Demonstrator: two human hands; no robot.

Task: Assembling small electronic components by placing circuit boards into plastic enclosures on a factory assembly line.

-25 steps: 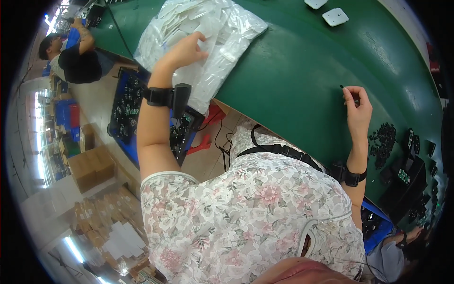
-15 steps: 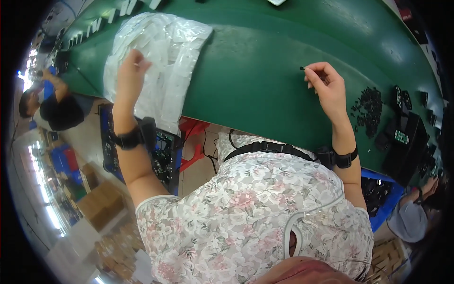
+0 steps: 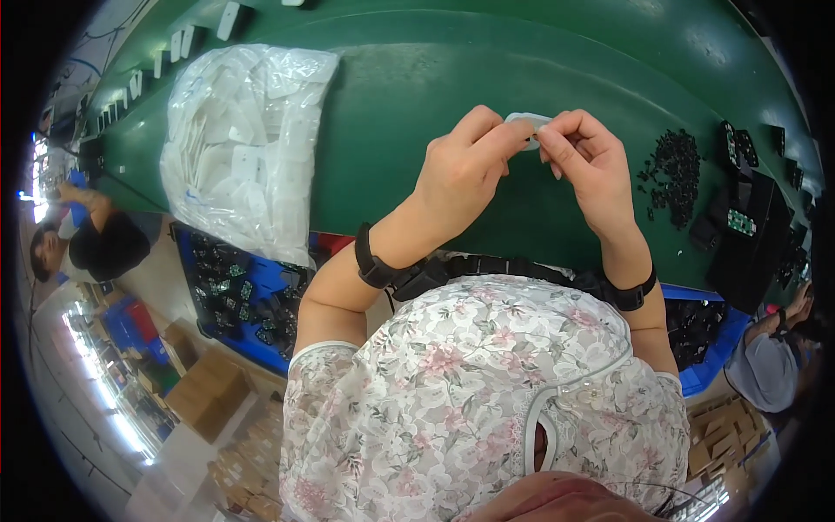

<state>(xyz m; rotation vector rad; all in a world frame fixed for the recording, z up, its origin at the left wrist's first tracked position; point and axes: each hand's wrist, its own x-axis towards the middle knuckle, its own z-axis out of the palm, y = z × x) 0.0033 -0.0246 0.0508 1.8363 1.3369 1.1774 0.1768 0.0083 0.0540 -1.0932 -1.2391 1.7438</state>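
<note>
Over the green table [image 3: 391, 113], both hands meet at a small white plastic piece with rounded corners [image 3: 520, 117]. My left hand [image 3: 463, 170] pinches this piece, with its fingers covering much of it. Close against its side, my right hand [image 3: 591, 165] has thumb and forefinger pinched on a tiny black part [image 3: 533, 138], mostly hidden by the fingertips. To the right of my right hand lies a heap of small black parts [image 3: 677, 174]. A clear plastic bag [image 3: 296, 122] full of white plastic pieces rests at the left.
Black housings and a green circuit board [image 3: 741, 224] sit by a black box [image 3: 755, 261] at the right. Blue bins [image 3: 265, 335] of black parts stand below the table edge. White pieces [image 3: 230, 21] line the far left. Other people are at both sides.
My left hand has moved right from over the bag to my right hand, and now holds a white plastic piece. My right hand has stayed nearly in place with the tiny black part.
</note>
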